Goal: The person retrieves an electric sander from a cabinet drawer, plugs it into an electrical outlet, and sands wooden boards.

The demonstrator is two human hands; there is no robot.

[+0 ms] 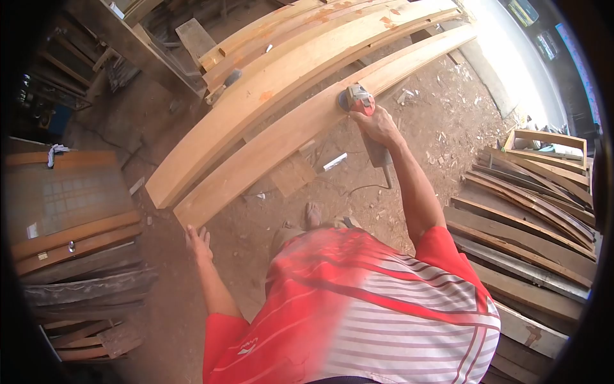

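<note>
My right hand (382, 126) is closed round an angle grinder (359, 97) with a red and silver head. The grinder's disc rests at the near edge of a long wooden plank (281, 137), and its cord hangs from the grey body. At the plank's near left end, my left hand (199, 242) touches the wood with fingers spread. Beyond this plank lies a broader, curved wooden board (256, 102).
More long boards (300, 19) lie behind. Stacked planks (531, 237) fill the right side. At the left stand a glazed wooden door (70, 198) and dark timber (89, 288). Wood scraps, including a pale strip (335, 162), litter the dirt floor.
</note>
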